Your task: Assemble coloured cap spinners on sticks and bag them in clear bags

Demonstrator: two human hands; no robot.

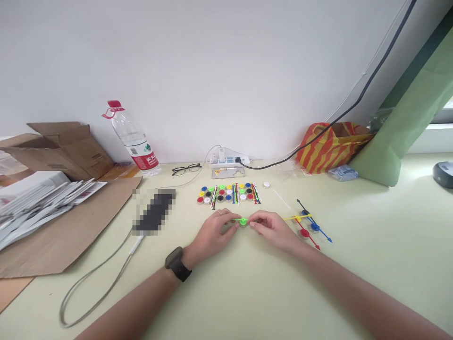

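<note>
Between my two hands is a green arrow spinner (pixel 243 221), its round base resting on the table with the thin green arrow across the top. My left hand (pixel 216 233) pinches the left end of the arrow between thumb and fingers. At the opposite end, the fingers of my right hand (pixel 272 230) are closed on the arrow, partly hiding it. Just right of that hand lie assembled spinners: a yellow one (pixel 298 218), a red one (pixel 304 233), a blue one (pixel 314 227) and a black one (pixel 305 213). Beyond them are a loose white arrow (pixel 282 199) and a white disc (pixel 266 185).
Groups of coloured discs (pixel 222 192) and loose arrows (pixel 235 193) lie ahead. Behind them are a power strip (pixel 230 159) and glasses (pixel 186 169). A water bottle (pixel 136 141), cardboard (pixel 88 222) and a cable (pixel 95 271) occupy the left; a striped bag (pixel 323 148) stands back right.
</note>
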